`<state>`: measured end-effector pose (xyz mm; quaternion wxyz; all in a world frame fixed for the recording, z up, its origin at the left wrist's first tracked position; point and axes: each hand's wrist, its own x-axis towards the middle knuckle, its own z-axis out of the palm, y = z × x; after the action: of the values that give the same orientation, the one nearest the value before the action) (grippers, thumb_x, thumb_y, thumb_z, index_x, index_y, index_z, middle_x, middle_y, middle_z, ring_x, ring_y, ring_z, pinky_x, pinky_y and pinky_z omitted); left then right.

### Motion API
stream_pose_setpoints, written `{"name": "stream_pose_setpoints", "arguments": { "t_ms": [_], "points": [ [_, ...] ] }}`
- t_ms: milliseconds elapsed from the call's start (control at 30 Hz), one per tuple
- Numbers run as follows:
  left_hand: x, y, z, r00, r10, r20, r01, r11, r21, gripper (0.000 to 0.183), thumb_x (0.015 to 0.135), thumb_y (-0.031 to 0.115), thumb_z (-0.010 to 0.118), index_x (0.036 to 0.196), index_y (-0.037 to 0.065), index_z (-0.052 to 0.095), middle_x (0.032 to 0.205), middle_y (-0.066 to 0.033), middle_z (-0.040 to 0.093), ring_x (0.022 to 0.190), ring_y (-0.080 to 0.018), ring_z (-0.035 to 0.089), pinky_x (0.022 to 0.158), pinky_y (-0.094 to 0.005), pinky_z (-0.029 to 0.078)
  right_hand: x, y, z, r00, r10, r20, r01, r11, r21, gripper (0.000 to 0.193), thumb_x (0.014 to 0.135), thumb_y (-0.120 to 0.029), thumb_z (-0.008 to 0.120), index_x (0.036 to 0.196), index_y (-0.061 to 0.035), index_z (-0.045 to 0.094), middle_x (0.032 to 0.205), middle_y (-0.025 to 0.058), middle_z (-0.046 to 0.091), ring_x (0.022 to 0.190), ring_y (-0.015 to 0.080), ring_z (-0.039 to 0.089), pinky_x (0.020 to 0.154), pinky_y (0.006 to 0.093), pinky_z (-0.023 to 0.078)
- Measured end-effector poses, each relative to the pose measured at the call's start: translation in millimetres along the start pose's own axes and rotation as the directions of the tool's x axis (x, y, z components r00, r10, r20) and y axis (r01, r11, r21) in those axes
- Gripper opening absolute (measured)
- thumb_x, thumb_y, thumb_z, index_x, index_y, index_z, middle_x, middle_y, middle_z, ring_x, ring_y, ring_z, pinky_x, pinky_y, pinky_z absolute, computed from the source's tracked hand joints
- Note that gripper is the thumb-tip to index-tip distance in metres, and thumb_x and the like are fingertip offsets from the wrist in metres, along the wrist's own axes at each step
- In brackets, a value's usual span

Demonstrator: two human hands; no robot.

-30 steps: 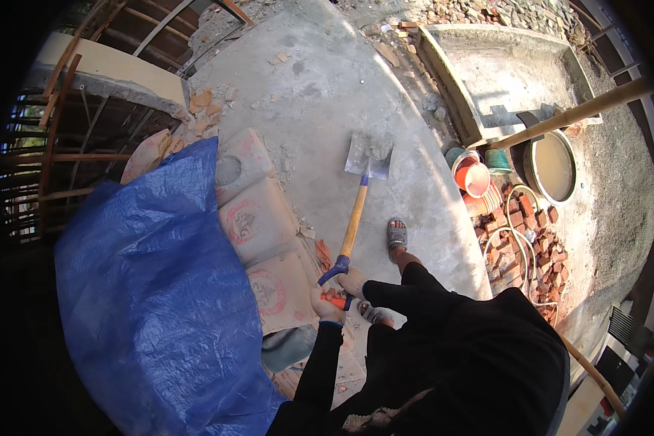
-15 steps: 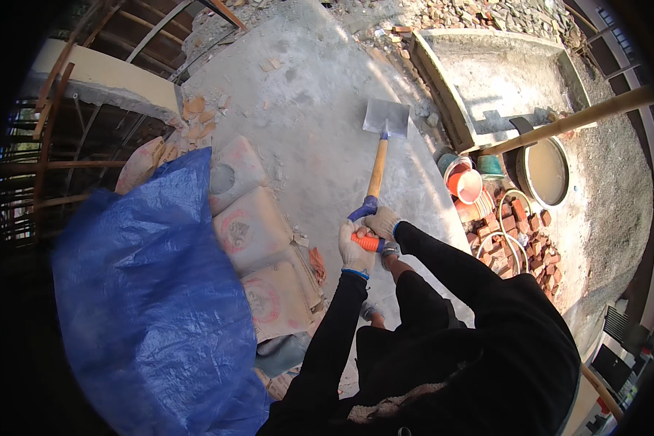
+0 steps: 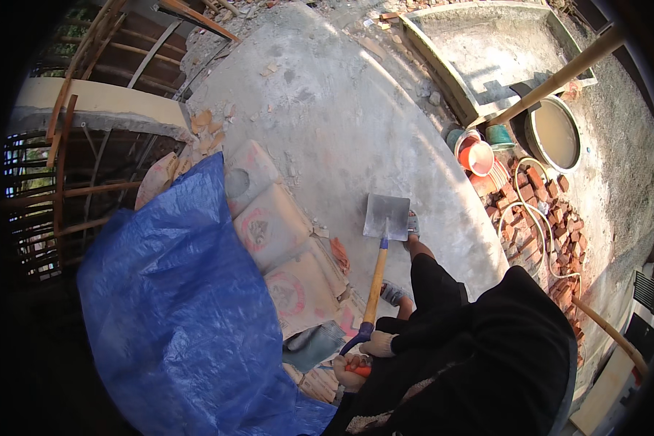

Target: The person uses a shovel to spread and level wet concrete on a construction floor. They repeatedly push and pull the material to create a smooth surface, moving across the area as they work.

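Note:
A shovel (image 3: 376,285) with a square metal blade, a wooden shaft and a blue handle end with an orange grip points away from me. My left hand (image 3: 346,369), in a pale work glove, is closed on the orange grip close to my body. Just above it, my right hand (image 3: 378,344), also gloved, is closed around the blue handle end below the shaft. The shovel's blade is beside my forward foot (image 3: 413,224), over the concrete floor (image 3: 320,138); whether it touches the floor I cannot tell. My black sleeves and clothing hide much of both forearms.
Left of me, a blue tarp (image 3: 189,291) partly covers stacked paper sacks (image 3: 272,221). On the right are buckets (image 3: 477,158), a round tub (image 3: 554,134), a brick pile (image 3: 538,196) with a hose, and a low rectangular trough (image 3: 443,69). A bamboo pole (image 3: 559,76) slants over the tub.
Both hands have drawn the shovel back toward my body, its blade now lower in view beside my foot. The surroundings have shifted slightly as my head moved.

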<state>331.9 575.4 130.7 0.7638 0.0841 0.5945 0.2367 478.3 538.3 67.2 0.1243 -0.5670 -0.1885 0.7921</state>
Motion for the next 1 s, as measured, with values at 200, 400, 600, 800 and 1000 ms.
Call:
{"name": "stream_pose_setpoints", "arguments": {
  "t_ms": [200, 400, 600, 800, 1000],
  "points": [
    [-6, -17, 12, 0.959, 0.021, -0.282, -0.061, 0.989, -0.133, 0.032, 0.081, 0.037, 0.054, 0.063, 0.018, 0.037, 0.057, 0.0021, 0.034, 0.058, -0.0179, 0.042, 0.062, -0.0369, 0.041, 0, 5, -26, 0.982, -0.069, 0.174, 0.070, 0.998, 0.002, 0.053, 0.082, -0.047, 0.065, 0.098, 0.0035, 0.071, 0.088, 0.0131, 0.069, 0.082, 0.0228, 0.067, 0.073, 0.0355, 0.050],
    [12, -5, -33, 0.992, -0.025, -0.122, 0.030, 0.999, 0.032, 0.032, 0.084, 0.038, 0.054, 0.065, 0.016, 0.039, 0.058, 0.0008, 0.038, 0.058, -0.0176, 0.042, 0.061, -0.0355, 0.041, 36, 10, -8, 0.970, 0.032, 0.241, -0.064, 0.990, 0.125, 0.041, 0.080, -0.039, 0.067, 0.093, -0.0001, 0.071, 0.078, 0.0067, 0.066, 0.072, 0.0160, 0.064, 0.064, 0.0328, 0.051],
    [29, -7, -52, 0.994, 0.060, -0.088, -0.049, 0.990, 0.130, 0.032, 0.085, 0.037, 0.054, 0.065, 0.016, 0.040, 0.059, 0.0005, 0.039, 0.058, -0.0174, 0.042, 0.060, -0.0345, 0.040, 46, 6, 9, 0.996, 0.065, 0.059, -0.072, 0.989, 0.126, 0.037, 0.079, -0.038, 0.066, 0.085, -0.0027, 0.072, 0.078, 0.0078, 0.069, 0.070, 0.0169, 0.065, 0.064, 0.0330, 0.051],
    [14, -34, -25, 0.978, 0.082, -0.194, -0.055, 0.989, 0.137, 0.032, 0.086, 0.037, 0.053, 0.065, 0.015, 0.040, 0.059, 0.0004, 0.040, 0.057, -0.0173, 0.042, 0.059, -0.0341, 0.040, 22, 38, -26, 0.982, -0.017, 0.187, -0.013, 0.987, 0.159, 0.037, 0.082, -0.038, 0.068, 0.087, -0.0012, 0.072, 0.078, 0.0063, 0.068, 0.072, 0.0183, 0.063, 0.066, 0.0338, 0.048],
    [9, -39, -37, 0.951, 0.160, -0.266, -0.091, 0.962, 0.256, 0.032, 0.086, 0.037, 0.053, 0.066, 0.015, 0.041, 0.059, 0.0004, 0.041, 0.056, -0.0172, 0.042, 0.058, -0.0337, 0.040, 92, 59, 16, 0.893, -0.287, 0.347, 0.375, 0.901, -0.219, 0.034, 0.080, -0.032, 0.069, 0.090, -0.0004, 0.069, 0.082, 0.0056, 0.068, 0.074, 0.0179, 0.065, 0.066, 0.0336, 0.050]
  ]
}}
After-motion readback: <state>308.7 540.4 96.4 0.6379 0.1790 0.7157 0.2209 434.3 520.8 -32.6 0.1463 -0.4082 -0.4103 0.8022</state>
